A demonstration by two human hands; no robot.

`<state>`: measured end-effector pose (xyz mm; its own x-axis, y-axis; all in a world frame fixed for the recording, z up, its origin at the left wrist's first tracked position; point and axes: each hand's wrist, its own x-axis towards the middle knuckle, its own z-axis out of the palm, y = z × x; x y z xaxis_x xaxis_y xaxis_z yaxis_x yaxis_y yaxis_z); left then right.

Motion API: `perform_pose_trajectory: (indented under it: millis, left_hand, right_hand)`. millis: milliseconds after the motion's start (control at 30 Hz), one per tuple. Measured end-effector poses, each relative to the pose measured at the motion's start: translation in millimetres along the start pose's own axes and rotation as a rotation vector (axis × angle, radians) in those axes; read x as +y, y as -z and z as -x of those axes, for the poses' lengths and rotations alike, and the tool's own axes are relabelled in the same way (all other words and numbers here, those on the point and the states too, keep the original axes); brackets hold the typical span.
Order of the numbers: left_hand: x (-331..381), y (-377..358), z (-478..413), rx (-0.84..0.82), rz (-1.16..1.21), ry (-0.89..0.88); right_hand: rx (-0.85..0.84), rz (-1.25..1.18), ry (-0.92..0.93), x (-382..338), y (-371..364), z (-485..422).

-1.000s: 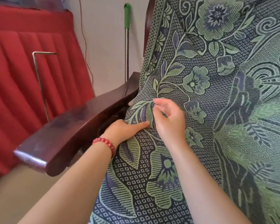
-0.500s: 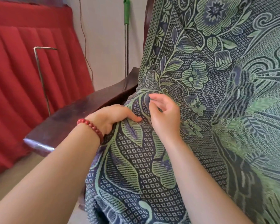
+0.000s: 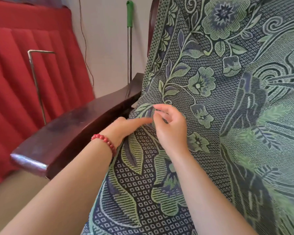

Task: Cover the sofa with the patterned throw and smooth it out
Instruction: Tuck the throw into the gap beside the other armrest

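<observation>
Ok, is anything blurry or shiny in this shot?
Head view: the left hand is smeared with motion blur; the throw is crisp mid-frame but soft toward the lower right corner; the wooden armrest shows a pale sheen at its near end.

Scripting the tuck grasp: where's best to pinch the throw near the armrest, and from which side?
Pinch the small raised fold of the throw beside the armrest, where the right hand pinches it. Come from the front, seat side: the cloth ridges up there and lies taut elsewhere, and the armrest likely blocks approach from the left.
</observation>
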<state>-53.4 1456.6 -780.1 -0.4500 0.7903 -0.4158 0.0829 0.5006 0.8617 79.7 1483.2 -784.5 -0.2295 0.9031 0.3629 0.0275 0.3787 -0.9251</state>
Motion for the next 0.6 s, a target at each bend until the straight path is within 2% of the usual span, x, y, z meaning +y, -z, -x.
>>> perform_pose_trajectory:
  millis: [100,367,467,600]
  left_hand:
    - [6,-6,-15,0.083,0.025,-0.038]
    - [-17,-1,-48,0.278,-0.085,-0.140]
    - [-10,-5,-45,0.270,-0.163,-0.117]
    - [8,-11,-37,0.168,-0.025,-0.068]
  right_hand:
    - [0.016,-0.003,-0.008,3,5,-3]
    - [0.002,-0.010,-0.015,6,4,-8]
    - [0.007,-0.015,0.000,6,9,-9]
    - [0.013,0.006,-0.011,9,19,-11]
